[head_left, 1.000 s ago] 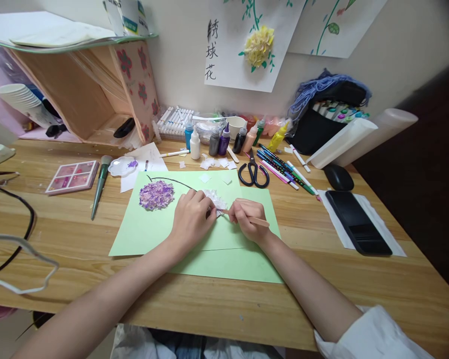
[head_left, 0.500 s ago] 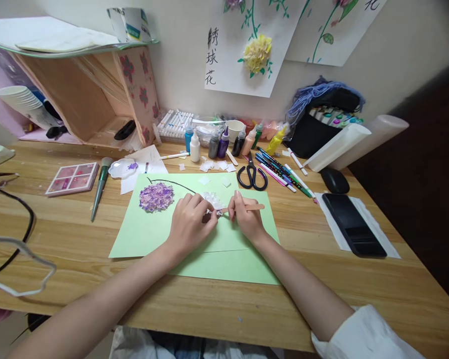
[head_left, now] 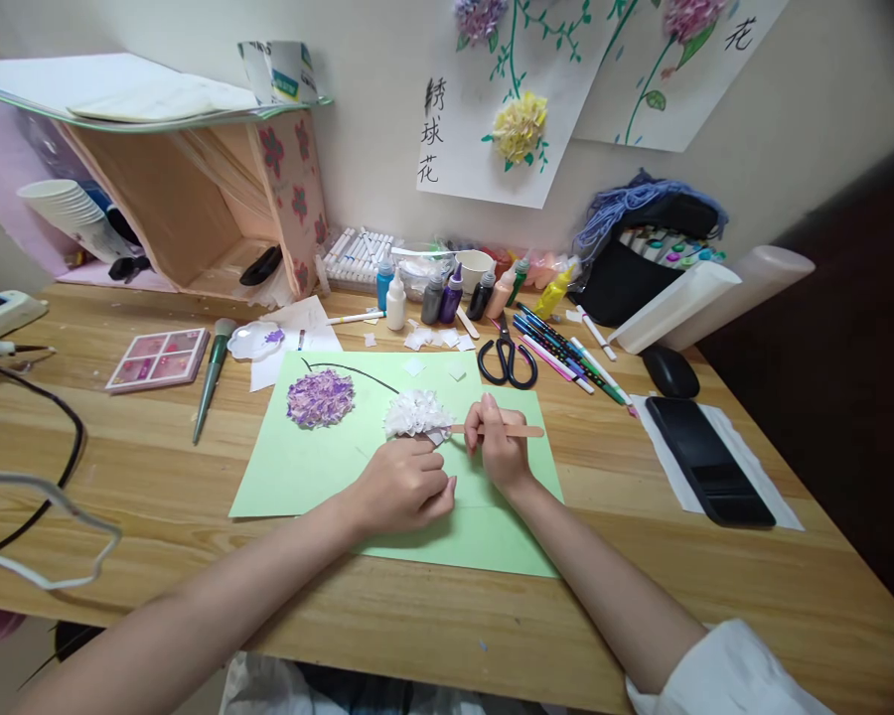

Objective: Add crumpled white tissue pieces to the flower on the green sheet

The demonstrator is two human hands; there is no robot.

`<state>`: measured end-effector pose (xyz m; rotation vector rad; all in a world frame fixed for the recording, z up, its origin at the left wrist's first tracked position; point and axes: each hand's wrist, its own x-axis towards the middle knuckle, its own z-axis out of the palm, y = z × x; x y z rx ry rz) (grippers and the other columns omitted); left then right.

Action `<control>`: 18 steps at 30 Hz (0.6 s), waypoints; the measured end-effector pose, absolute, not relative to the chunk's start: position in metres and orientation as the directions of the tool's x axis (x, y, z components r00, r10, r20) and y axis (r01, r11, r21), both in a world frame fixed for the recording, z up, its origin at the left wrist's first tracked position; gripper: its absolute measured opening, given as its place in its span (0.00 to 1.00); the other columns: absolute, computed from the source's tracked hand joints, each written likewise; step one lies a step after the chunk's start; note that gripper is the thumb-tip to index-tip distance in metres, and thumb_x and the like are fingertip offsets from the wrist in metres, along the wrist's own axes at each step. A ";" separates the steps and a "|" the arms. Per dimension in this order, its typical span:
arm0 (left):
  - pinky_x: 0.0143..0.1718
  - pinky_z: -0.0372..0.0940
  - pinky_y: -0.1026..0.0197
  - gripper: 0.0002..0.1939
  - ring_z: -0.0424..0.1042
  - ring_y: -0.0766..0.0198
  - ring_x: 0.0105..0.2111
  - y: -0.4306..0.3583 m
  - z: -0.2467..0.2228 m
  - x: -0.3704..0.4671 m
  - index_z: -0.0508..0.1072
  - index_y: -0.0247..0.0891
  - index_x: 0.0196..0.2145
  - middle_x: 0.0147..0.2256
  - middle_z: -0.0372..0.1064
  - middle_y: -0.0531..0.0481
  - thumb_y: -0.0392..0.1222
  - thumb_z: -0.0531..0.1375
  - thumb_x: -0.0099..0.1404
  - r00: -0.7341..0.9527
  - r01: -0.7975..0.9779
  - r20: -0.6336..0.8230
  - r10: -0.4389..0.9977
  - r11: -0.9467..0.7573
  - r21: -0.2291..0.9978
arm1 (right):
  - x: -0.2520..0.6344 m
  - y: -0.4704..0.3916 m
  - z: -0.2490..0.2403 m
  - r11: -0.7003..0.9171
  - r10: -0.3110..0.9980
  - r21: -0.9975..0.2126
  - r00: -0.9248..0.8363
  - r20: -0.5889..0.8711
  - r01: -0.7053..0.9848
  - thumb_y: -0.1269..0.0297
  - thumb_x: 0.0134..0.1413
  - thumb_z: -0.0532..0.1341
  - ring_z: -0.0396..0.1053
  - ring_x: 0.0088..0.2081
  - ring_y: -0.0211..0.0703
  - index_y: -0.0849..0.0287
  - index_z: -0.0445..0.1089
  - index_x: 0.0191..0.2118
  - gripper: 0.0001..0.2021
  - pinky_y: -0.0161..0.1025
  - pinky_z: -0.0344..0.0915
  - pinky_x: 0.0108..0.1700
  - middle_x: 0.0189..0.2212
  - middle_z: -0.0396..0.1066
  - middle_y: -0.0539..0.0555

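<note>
My right hand (head_left: 498,442) grips a wooden craft stick (head_left: 525,431). The stick's left tip reaches the lower right edge of a white ruffled paper flower (head_left: 419,412), by a small paper piece. Just below that flower my left hand (head_left: 409,485) rests on the light green paper sheet (head_left: 275,487), its fingers curled into a fist with nothing visible in them. Further left on the sheet is a fluffy purple and white paper flower (head_left: 320,397). A dark curved line (head_left: 369,373) runs between the two flowers.
Black-handled scissors (head_left: 507,362) lie behind my right hand, beside several pens (head_left: 566,348). Paint bottles (head_left: 451,295) and white paper squares (head_left: 424,338) sit behind the sheet. A phone (head_left: 707,462) is at right; a makeup brush (head_left: 213,377) and pink palette (head_left: 159,359) are at left.
My left hand has drawn back from the white flower toward me and curled up, leaving the flower in full view. The right hand still holds the stick. The camera view has shifted slightly.
</note>
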<state>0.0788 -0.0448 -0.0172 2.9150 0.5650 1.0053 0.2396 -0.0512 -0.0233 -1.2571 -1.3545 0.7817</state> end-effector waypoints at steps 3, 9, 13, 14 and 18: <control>0.22 0.52 0.62 0.18 0.57 0.68 0.18 -0.045 -0.018 0.079 0.62 0.37 0.14 0.15 0.59 0.54 0.35 0.52 0.61 0.736 0.329 0.590 0.332 -0.937 0.117 | 0.239 -0.052 -0.022 0.259 0.950 -0.918 0.094 0.299 0.301 0.54 0.65 0.43 0.57 0.15 0.35 0.56 0.58 0.12 0.30 0.36 0.56 0.24 0.09 0.56 0.48; 0.22 0.53 0.62 0.18 0.57 0.69 0.18 -0.044 -0.019 0.079 0.62 0.37 0.14 0.15 0.60 0.53 0.35 0.52 0.61 0.737 0.318 0.595 0.320 -0.941 0.111 | 0.238 -0.051 -0.020 0.260 0.953 -0.913 0.069 0.295 0.314 0.55 0.65 0.43 0.58 0.16 0.35 0.56 0.58 0.13 0.29 0.36 0.56 0.25 0.10 0.56 0.48; 0.21 0.52 0.62 0.18 0.57 0.69 0.18 -0.045 -0.018 0.079 0.63 0.37 0.14 0.15 0.60 0.53 0.35 0.52 0.61 0.741 0.324 0.589 0.324 -0.940 0.109 | 0.237 -0.049 -0.020 0.213 0.965 -0.930 0.084 0.248 0.300 0.54 0.64 0.44 0.58 0.16 0.35 0.57 0.59 0.13 0.29 0.35 0.56 0.25 0.09 0.56 0.47; 0.21 0.52 0.62 0.18 0.57 0.69 0.18 -0.045 -0.017 0.079 0.63 0.37 0.14 0.15 0.60 0.53 0.35 0.52 0.61 0.739 0.323 0.591 0.323 -0.940 0.110 | 0.236 -0.048 -0.021 0.193 0.967 -0.937 0.106 0.232 0.291 0.53 0.64 0.43 0.57 0.16 0.35 0.57 0.58 0.13 0.29 0.35 0.56 0.25 0.09 0.56 0.47; 0.20 0.52 0.62 0.18 0.57 0.68 0.17 -0.046 -0.017 0.079 0.63 0.37 0.14 0.14 0.60 0.54 0.34 0.52 0.60 0.741 0.312 0.594 0.313 -0.944 0.109 | 0.233 -0.044 -0.021 0.103 0.965 -0.971 0.216 0.150 0.214 0.50 0.64 0.43 0.56 0.14 0.34 0.57 0.57 0.14 0.29 0.33 0.56 0.23 0.09 0.55 0.46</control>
